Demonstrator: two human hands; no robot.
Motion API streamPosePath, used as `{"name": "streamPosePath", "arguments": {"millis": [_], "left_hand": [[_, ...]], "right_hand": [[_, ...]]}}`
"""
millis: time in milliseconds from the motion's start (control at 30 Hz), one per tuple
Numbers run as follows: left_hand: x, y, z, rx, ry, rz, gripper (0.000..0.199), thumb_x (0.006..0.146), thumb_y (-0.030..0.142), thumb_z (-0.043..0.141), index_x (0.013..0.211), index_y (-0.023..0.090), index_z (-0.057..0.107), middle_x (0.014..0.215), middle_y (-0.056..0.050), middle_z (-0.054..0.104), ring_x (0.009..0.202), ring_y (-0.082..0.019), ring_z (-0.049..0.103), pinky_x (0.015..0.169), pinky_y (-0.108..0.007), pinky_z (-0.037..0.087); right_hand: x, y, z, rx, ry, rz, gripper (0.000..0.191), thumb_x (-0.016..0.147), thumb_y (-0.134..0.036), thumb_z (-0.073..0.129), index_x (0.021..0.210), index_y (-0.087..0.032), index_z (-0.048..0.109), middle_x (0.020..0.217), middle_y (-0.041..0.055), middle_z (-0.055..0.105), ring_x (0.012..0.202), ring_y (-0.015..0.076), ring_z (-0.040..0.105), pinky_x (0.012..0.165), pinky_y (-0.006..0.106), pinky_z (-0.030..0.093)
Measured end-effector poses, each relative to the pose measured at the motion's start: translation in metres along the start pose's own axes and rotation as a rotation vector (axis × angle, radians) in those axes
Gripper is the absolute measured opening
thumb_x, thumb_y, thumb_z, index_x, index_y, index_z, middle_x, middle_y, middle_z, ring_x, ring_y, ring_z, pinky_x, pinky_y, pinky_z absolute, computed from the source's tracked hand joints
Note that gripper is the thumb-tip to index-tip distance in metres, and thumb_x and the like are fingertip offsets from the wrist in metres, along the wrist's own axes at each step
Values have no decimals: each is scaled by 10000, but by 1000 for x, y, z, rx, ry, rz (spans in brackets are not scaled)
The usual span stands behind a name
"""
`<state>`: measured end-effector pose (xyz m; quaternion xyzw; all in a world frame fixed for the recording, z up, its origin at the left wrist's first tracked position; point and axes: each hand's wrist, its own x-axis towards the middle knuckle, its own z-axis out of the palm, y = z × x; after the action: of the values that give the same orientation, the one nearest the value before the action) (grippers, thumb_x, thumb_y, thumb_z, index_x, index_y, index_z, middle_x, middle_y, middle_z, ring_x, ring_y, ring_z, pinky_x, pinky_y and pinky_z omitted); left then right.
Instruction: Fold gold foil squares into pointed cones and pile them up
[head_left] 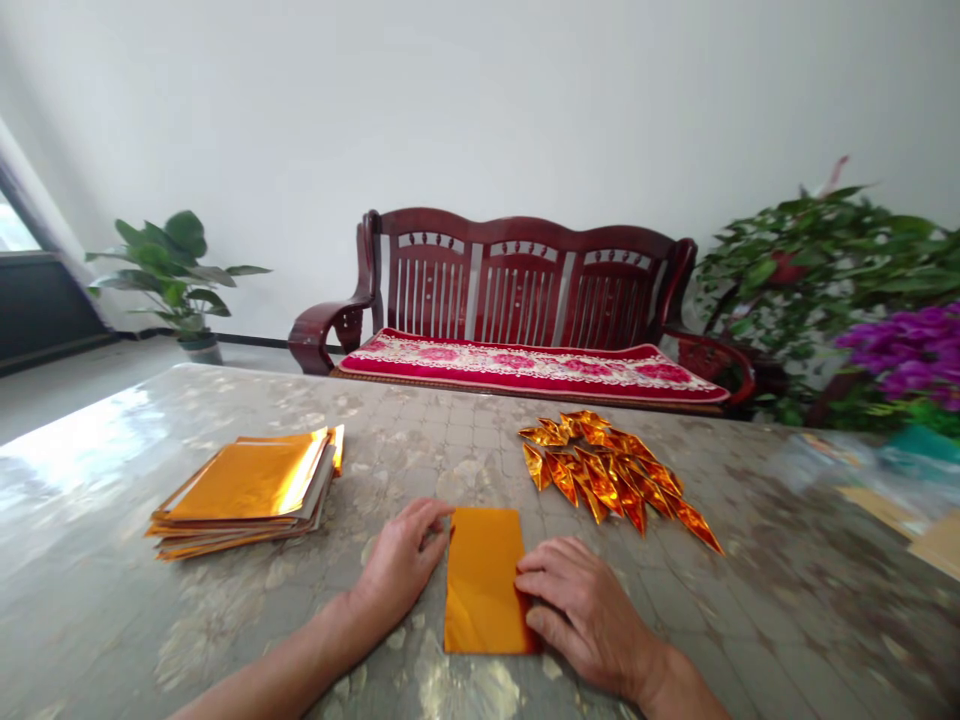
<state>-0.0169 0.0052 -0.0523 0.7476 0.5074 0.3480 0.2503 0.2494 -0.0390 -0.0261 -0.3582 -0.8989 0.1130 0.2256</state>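
A rectangular gold foil sheet (484, 580) lies flat at the table's near edge, between both hands. The left hand (405, 560) sits at its 9 o'clock side, fingers curled close together at the upper corner; whether they pinch the foil, I cannot tell. The right hand (589, 620) rests at 3 o'clock, fingers flat and slightly spread over the sheet's edge. At 10 o'clock lies a stack of foil sheets (247, 490); at 1 o'clock, a pile of folded foil triangles (607, 470), on a glossy stone-patterned table (225, 640). A red wooden bench (525, 270) stands at 12 o'clock.
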Motion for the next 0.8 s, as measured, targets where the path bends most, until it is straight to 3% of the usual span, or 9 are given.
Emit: {"name": "streamPosePath", "arguments": {"millis": [167,333,433,533,667,800], "left_hand": [[13,-3,-4,110,-85,-47,452,812,134,564,1262,179,576,1134,-84,594,753,-140,642,806,-287,521],[27,11,-9,298,-184,-101,330,814,190,599,1144,179,613,1137,-98,560,1011,-227,641,905,-323,475],[33,18,-7,309,-198,-146,197,813,193,594,1007,196,631,1070,-81,589,964,-239,653,858,-335,473],[38,20,-4,257,-182,-173,23,816,199,587,813,194,610,947,-60,617,895,-238,653,801,-323,460],[42,16,-1,94,-117,-246,135,804,190,606,691,193,533,725,-12,596,793,-206,639,703,-269,428],[42,14,3,-191,-58,-365,143,842,200,571,717,193,502,550,40,558,523,-125,556,516,-200,365]], "right_hand": [[2,-2,-1,-19,-6,6,190,947,-322,538,1021,-215,677,1022,61,683,945,218,570,875,386,406],[2,-2,1,-49,-4,22,138,907,-276,604,1004,-218,683,1014,50,686,947,211,577,876,380,413],[2,-3,1,-56,-10,37,129,882,-254,641,996,-218,689,1011,46,686,946,210,582,875,378,417],[2,-5,-1,-57,-27,61,213,827,-304,726,1024,-227,696,1056,48,682,977,226,585,891,390,423],[3,-8,-2,-81,-27,102,489,715,-445,829,1137,-247,683,1152,64,672,1065,271,581,960,443,421],[2,-3,3,-112,21,162,487,746,-410,801,1180,-237,663,1234,86,656,1111,284,587,983,461,437]]}}
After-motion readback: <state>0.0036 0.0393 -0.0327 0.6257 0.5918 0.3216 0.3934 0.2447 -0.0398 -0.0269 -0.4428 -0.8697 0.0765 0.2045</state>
